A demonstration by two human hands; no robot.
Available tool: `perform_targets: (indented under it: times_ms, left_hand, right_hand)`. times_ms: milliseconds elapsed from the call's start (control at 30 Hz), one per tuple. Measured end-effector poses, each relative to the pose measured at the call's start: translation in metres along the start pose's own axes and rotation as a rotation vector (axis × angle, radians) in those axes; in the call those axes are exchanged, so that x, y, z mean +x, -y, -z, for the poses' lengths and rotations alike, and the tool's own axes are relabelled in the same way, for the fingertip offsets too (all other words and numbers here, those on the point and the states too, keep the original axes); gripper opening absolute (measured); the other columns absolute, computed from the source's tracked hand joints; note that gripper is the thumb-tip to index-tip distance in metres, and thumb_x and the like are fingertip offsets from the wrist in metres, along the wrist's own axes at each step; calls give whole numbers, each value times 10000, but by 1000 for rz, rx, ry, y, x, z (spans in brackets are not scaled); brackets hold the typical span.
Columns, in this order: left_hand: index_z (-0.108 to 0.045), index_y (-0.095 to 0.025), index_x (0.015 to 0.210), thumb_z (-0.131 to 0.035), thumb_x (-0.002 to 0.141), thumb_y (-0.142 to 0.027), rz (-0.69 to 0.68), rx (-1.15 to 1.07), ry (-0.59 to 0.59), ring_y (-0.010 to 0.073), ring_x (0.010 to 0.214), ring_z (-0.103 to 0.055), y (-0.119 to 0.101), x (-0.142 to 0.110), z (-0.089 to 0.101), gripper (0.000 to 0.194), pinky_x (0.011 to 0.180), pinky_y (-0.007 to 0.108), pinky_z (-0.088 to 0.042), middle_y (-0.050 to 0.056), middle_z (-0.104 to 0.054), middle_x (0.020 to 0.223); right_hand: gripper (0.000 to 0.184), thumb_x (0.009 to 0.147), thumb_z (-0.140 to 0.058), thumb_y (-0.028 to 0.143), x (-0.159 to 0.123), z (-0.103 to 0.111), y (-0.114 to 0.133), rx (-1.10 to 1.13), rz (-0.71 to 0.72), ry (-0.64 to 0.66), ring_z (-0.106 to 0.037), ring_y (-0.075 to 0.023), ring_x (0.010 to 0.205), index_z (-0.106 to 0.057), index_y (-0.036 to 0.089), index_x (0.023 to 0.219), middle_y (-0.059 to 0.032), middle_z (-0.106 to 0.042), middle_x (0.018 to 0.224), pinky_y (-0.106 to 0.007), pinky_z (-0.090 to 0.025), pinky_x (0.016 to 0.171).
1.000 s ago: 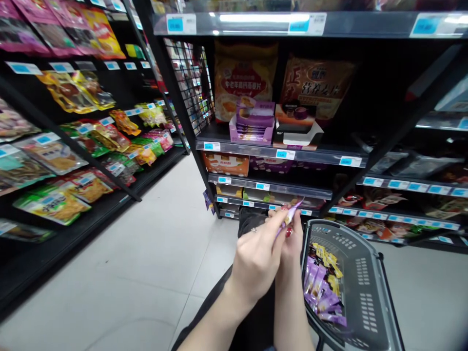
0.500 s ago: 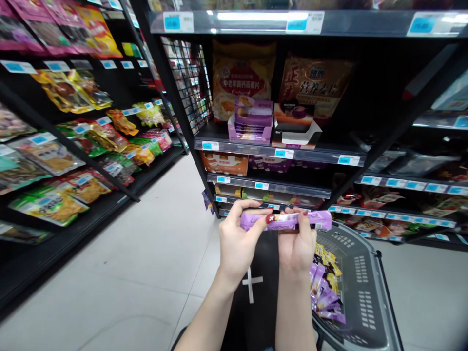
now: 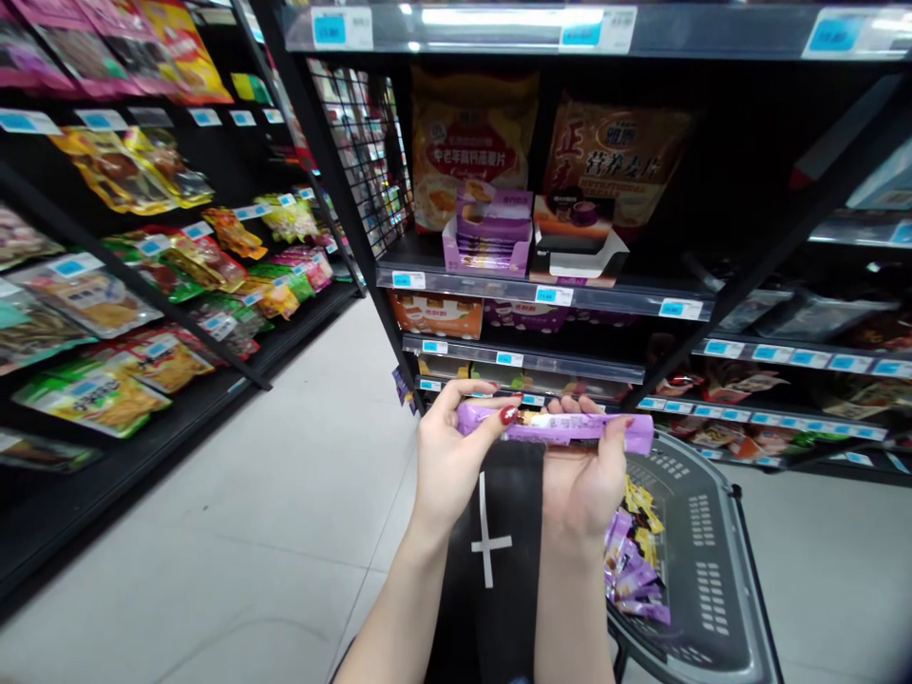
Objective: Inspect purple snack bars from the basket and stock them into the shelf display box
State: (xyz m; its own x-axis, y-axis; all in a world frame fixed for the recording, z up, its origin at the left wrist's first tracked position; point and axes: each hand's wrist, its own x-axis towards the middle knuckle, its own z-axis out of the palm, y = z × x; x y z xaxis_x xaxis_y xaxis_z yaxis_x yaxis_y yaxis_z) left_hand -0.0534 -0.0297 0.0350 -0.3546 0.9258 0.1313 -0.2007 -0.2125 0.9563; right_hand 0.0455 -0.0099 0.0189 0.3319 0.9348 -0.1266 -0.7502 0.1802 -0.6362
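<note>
A long purple stick sachet [image 3: 562, 427] lies level across both hands in front of the shelves. My left hand [image 3: 450, 456] pinches its left end between thumb and fingers. My right hand [image 3: 582, 475] is palm up beneath the right part, its thumb pressed on the sachet near that end. Below and to the right, a grey basket [image 3: 712, 560] holds several loose purple sachets [image 3: 634, 575] and yellow sachets [image 3: 645, 508]. On the shelf ahead, an open purple carton [image 3: 491, 233] has similar purple sachets inside.
Beside the purple carton stands a black and orange carton [image 3: 576, 242], with large cereal bags [image 3: 474, 142] behind. A black stool-like surface with a white tape cross [image 3: 487, 544] is below my hands. Bagged snacks [image 3: 106, 394] fill the left rack; pale tiled floor [image 3: 285, 494] lies between.
My hands have spread slightly apart along the sachet. The right thumb has slid toward its right end, and the right fingers have straightened behind it.
</note>
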Motion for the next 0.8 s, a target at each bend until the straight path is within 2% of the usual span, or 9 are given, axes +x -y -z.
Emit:
perform_targets:
  times_ms: [167,400,600,800]
  left_hand:
    - [-576,-189,868,-757,705,-263,-35,4,21,216,888,-710,-2,-1,2,254,762,291,-581,40,-746,792]
    - [-647,-184,1072,-678,790,-348,108,-206,222,237,939,-701,-7,-3,9,328,709,288,-605,96,-724,1051]
    - [-690,-147,1041,-616,843,-329,144,-258,153,221,949,-696,-6,-3,7,279,699,266,-608,108,-717,1072]
    - [-692,-137,1029,-615,843,-321,156,-271,122,211,902,-707,-3,1,8,273,691,262,-609,108,-726,1043]
  right_hand:
    - [520,856,-394,627,1,3,6,-64,36,2,-684,-169,751,-656,184,785,-53,-695,754,-367,-558,777]
    - [338,859,-500,469,5,11,16,-156,220,-31,-639,-144,743,-672,180,827,-38,-667,786,-306,-522,716]
    - [213,816,-585,344,8,12,20,-162,347,-7,-607,-135,690,-671,154,771,-15,-649,727,-298,-492,680]
    - [205,788,-624,347,7,11,20,-164,323,15,-616,-141,717,-704,159,761,-13,-654,737,-293,-486,688]
